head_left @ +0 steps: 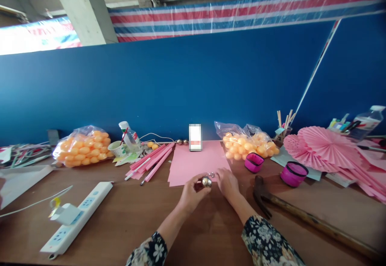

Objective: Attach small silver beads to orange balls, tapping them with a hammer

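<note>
A shiny silver metal ball [206, 181] is held in the fingers of my left hand [191, 195], above the near edge of a stack of pink paper sheets [193, 163]. My right hand [228, 184] is close beside it at the paper's near right corner, its fingers curled together. Small shiny silvery bits [212, 174] show at the right fingertips; their kind is too small to make out. Upright at the back of the paper is a small white object [195, 137], partly blurred out. Two more metal balls [182, 141] sit left of it.
Bags of orange balls stand left [84, 147] and right [247, 141]. Rolled pink paper strips [153, 161] lie left of the sheets. A claw hammer [301, 213], two magenta bands [253, 162] and pink paper fans [325, 147] are rightward. A power strip [78, 217] lies front left.
</note>
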`<state>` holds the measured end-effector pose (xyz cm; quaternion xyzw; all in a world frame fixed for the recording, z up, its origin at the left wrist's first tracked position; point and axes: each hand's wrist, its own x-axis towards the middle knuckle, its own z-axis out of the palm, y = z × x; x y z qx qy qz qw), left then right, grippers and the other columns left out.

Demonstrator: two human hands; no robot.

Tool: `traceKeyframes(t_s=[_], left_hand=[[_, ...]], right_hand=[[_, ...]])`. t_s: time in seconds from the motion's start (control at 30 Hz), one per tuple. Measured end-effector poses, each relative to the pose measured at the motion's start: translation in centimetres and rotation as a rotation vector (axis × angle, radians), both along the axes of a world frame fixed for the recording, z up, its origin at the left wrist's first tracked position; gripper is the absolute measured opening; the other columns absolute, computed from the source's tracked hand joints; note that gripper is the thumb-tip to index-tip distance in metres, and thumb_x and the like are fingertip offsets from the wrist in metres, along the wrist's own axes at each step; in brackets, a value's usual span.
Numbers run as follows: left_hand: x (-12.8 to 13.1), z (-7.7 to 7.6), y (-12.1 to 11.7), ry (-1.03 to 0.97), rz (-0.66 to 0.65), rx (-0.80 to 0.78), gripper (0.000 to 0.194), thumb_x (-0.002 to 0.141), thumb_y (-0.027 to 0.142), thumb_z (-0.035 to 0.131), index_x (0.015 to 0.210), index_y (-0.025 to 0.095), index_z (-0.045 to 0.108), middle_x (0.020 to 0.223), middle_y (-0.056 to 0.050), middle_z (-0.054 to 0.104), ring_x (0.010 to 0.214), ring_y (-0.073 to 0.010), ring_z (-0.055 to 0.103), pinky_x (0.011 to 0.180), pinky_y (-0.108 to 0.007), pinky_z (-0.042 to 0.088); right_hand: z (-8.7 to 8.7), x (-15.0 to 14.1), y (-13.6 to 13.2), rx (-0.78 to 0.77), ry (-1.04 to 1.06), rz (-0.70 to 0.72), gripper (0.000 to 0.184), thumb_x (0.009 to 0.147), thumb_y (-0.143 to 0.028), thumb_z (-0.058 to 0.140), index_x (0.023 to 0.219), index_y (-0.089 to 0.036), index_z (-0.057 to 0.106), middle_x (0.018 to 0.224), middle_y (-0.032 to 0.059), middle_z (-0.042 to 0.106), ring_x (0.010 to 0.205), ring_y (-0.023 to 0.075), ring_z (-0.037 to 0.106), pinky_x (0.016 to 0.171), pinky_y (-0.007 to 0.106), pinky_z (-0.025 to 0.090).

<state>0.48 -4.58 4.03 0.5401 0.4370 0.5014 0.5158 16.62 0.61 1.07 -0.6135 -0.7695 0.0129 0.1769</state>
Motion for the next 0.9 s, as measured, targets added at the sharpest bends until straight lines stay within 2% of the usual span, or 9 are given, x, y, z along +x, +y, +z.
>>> traceKeyframes(t_s=[0.13,0.23,0.43,0.6,0.9], left_hand=[[0.8,0.8,3.4,-0.024,0.078,0.043,0.05,0.06,0.02,0.07,0.108,0.014,0.056,0.093,-0.008,0.065,0.08,-0.0173,0.062,0.075,-0.031,0.05],[1.3,0.0,4.5,-0.077,0.108,0.051,0.054,0.058,0.021,0.071,0.109,0.014,0.055,0.091,-0.008,0.065,0.077,-0.0173,0.062,0.069,-0.03,0.052],[1.8,-2.6,4.0,-0.079,0.134,0.041,0.049,0.063,0.019,0.068,0.11,0.014,0.053,0.097,-0.008,0.064,0.086,-0.0166,0.061,0.081,-0.03,0.048],[2.0,-2.8,3.5,-0.008,0.134,0.006,0.046,0.064,0.015,0.064,0.109,0.012,0.053,0.098,-0.009,0.064,0.086,-0.0177,0.062,0.081,-0.031,0.048],[2.3,-3.3,3.4,0.058,0.125,0.023,0.046,0.063,0.012,0.062,0.108,0.011,0.053,0.102,-0.012,0.062,0.088,-0.0186,0.061,0.081,-0.032,0.049]], right_hand=[[-0.6,0.1,0.6,0.008,0.024,-0.022,0.016,0.086,-0.018,0.039,0.088,-0.018,0.056,0.086,0.0057,0.057,0.083,0.0161,0.051,0.07,0.024,0.033],[-1.1,0.1,0.9,0.02,0.043,-0.035,0.015,0.085,-0.017,0.041,0.085,-0.018,0.056,0.084,0.0049,0.057,0.081,0.0161,0.052,0.068,0.024,0.033],[-1.1,0.1,0.9,0.053,0.056,-0.029,0.012,0.084,-0.018,0.044,0.081,-0.019,0.055,0.083,0.0034,0.057,0.079,0.0158,0.051,0.066,0.023,0.033],[-0.9,0.0,0.7,0.086,0.057,-0.017,0.013,0.083,-0.02,0.044,0.077,-0.019,0.055,0.079,0.003,0.057,0.076,0.0158,0.051,0.063,0.024,0.031],[-1.6,0.1,0.9,0.119,0.087,0.001,0.015,0.083,-0.016,0.043,0.076,-0.019,0.055,0.076,0.0027,0.056,0.073,0.0153,0.05,0.062,0.024,0.03]])
